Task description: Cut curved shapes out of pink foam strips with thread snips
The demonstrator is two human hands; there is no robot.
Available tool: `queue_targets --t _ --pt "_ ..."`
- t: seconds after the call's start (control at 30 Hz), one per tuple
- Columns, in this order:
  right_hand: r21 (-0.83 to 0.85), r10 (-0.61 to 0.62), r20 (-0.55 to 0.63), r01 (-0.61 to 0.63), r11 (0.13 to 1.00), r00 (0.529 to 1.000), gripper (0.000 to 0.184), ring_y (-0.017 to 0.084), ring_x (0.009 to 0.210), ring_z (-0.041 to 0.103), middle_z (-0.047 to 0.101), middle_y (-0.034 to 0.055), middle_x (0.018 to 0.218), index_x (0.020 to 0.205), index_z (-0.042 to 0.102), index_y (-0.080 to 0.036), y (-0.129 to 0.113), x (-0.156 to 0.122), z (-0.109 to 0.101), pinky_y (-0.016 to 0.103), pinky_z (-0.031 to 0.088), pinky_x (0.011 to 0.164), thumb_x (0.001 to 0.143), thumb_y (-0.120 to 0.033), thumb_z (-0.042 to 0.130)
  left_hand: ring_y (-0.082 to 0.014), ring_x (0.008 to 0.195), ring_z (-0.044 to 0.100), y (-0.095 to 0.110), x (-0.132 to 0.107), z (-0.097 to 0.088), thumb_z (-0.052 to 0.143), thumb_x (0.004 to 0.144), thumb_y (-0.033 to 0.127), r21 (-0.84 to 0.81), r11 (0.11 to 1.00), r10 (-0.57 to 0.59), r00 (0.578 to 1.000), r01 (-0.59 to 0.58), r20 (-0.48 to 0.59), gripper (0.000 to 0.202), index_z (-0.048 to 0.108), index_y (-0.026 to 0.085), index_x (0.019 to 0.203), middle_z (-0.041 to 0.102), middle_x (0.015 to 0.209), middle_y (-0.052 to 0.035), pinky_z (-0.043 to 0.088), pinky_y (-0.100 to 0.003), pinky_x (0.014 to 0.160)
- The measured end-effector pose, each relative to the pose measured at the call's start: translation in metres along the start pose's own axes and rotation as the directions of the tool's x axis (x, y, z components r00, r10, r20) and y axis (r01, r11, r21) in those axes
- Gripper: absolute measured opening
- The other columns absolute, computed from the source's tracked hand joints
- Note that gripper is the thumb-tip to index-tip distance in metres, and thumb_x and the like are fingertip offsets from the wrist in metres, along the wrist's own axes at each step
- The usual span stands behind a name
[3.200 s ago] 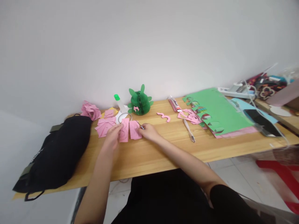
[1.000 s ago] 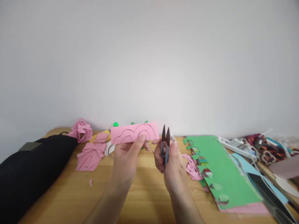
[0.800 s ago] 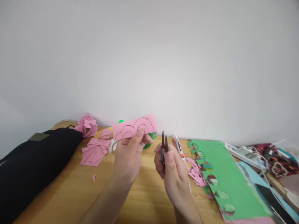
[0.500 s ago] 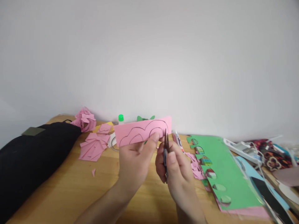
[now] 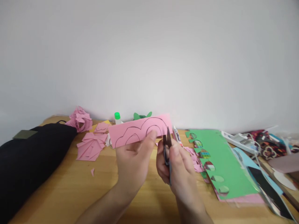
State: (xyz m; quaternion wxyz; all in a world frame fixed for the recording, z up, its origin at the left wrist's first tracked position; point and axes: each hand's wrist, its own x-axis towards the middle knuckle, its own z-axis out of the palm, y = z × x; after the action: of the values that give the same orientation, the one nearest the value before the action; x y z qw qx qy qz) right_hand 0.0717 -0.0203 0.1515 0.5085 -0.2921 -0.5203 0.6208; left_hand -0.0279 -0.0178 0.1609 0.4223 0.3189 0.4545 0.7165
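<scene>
My left hand point(image 5: 134, 161) pinches a long pink paper strip point(image 5: 130, 133) with curved black lines drawn on it and holds it up over the wooden table point(image 5: 70, 193). My right hand point(image 5: 178, 169) is wrapped round small dark snips point(image 5: 167, 143), blades pointing up and touching the strip's right end. Behind the strip peek a green-capped glue bottle point(image 5: 117, 117) and the tips of a green paper ornament point(image 5: 142, 115).
A black bag point(image 5: 28, 161) lies at the left. Pink paper scraps point(image 5: 90, 146) and a crumpled pink ball point(image 5: 79, 118) sit behind it. A glue tube point(image 5: 177, 136), green and pink sheets point(image 5: 221, 165), a power strip point(image 5: 238, 138) and clutter fill the right.
Both hands left the table, the left lifting the pink strip and the right the snips. In the last second the strip moved right until its end met the blades.
</scene>
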Motion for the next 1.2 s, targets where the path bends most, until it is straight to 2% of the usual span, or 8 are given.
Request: queue_targets --t 0.07,0.23,0.67,0.93,1.2 --pt "0.083 0.035 0.001 -0.035 0.996 0.999 0.040 0.006 0.035 0.017 0.032 -0.0111 0.046 0.081 0.052 -0.022 0.0007 0.0011 -0.0005 0.018 0.016 0.032 0.095 -0.059 0.048 -0.0265 0.088 0.074 -0.0016 -0.0019 0.0018 0.076 0.075 0.032 -0.024 0.999 0.028 0.999 -0.029 -0.021 0.011 0.073 0.024 0.082 0.075 0.075 -0.0007 0.062 -0.034 0.070" --pt "0.165 0.041 -0.027 -0.036 0.986 0.999 0.040 0.005 0.036 0.013 0.031 -0.0117 0.045 0.081 0.053 -0.022 0.0024 0.0031 -0.0022 0.016 0.015 0.033 0.094 -0.059 0.051 -0.0207 0.078 0.075 -0.0053 -0.0020 0.0042 0.076 0.075 0.029 -0.045 0.998 0.040 0.999 -0.041 -0.017 0.007 0.073 0.023 0.074 0.077 0.077 0.0000 0.062 -0.029 0.071" --pt "0.102 0.028 -0.060 -0.022 0.994 0.998 0.041 0.005 0.033 0.014 0.031 -0.0115 0.043 0.078 0.052 -0.023 0.0002 0.0051 -0.0014 0.017 0.016 0.031 0.093 -0.061 0.050 -0.0181 0.075 0.074 -0.0062 -0.0026 0.0057 0.074 0.077 0.024 -0.030 0.992 0.119 0.993 -0.120 -0.022 0.001 0.074 0.023 0.077 0.077 0.077 0.0010 0.060 -0.027 0.071" --pt "0.082 0.024 -0.064 -0.019 0.996 0.998 0.042 0.006 0.033 0.015 0.031 -0.0113 0.043 0.077 0.052 -0.023 0.0002 0.0064 -0.0013 0.018 0.016 0.031 0.093 -0.061 0.050 -0.0187 0.074 0.073 -0.0077 -0.0035 0.0045 0.076 0.076 0.026 -0.010 0.995 0.100 0.994 -0.100 -0.042 0.003 0.075 0.023 0.076 0.074 0.071 0.0010 0.061 -0.028 0.070" --pt "0.122 0.020 -0.059 -0.013 0.992 0.998 0.040 0.005 0.035 0.015 0.032 -0.0115 0.044 0.078 0.052 -0.022 0.0004 0.0061 -0.0023 0.016 0.015 0.032 0.094 -0.058 0.051 -0.0148 0.072 0.074 -0.0064 -0.0035 0.0077 0.076 0.077 0.021 -0.040 0.988 0.150 0.988 -0.152 -0.047 0.003 0.076 0.024 0.076 0.075 0.071 0.0036 0.060 -0.021 0.067"
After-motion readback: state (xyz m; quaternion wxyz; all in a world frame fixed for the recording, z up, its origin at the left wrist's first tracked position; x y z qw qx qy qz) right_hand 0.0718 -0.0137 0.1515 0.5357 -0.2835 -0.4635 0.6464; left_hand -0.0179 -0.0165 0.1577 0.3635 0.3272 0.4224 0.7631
